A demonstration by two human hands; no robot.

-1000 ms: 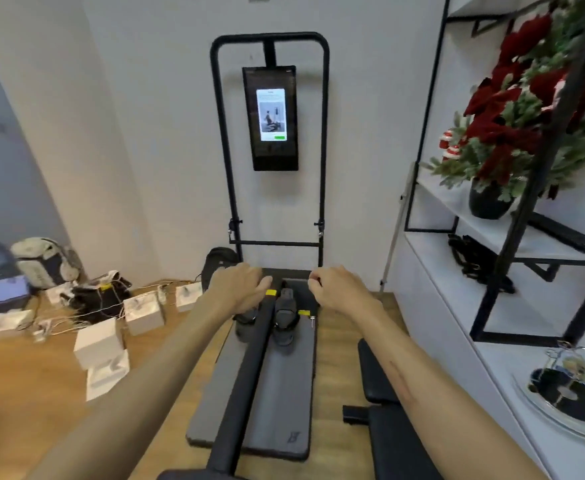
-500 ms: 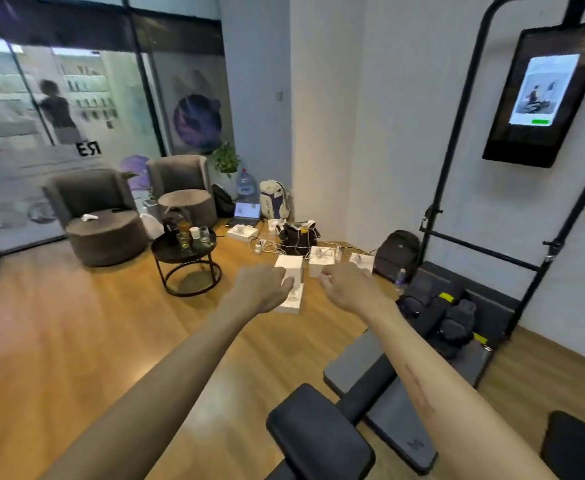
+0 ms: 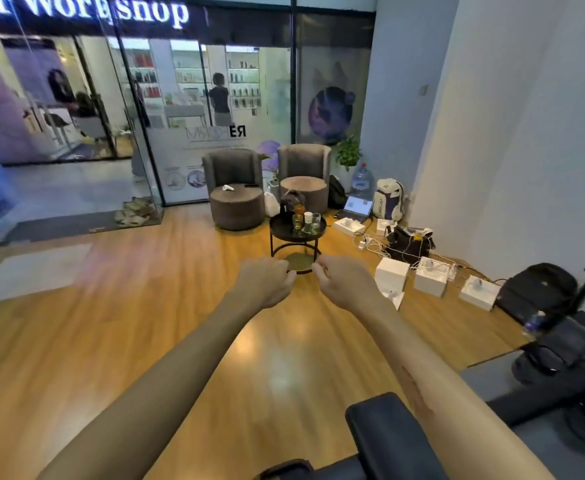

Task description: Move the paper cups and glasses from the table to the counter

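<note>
A small round black table [image 3: 285,233] stands across the wooden floor, in front of two grey armchairs. On it are a white paper cup [image 3: 308,217], a clear glass [image 3: 316,219], a glass with amber liquid [image 3: 297,221] and a bottle behind them. Both my arms reach forward at chest height. My left hand [image 3: 268,279] and my right hand [image 3: 344,282] have loosely curled fingers and hold nothing. They are well short of the table. The counter is not in view.
Two grey armchairs [image 3: 235,168] stand behind the table. White boxes [image 3: 391,273], cables and bags lie along the right wall. A black padded bench [image 3: 388,441] and an exercise machine base [image 3: 561,375] sit at the lower right. Glass walls face a corridor at the left.
My view has swung left from the exercise machine and shelf to the seating area; the round table now lies straight ahead. Both hands kept their loosely curled pose.
</note>
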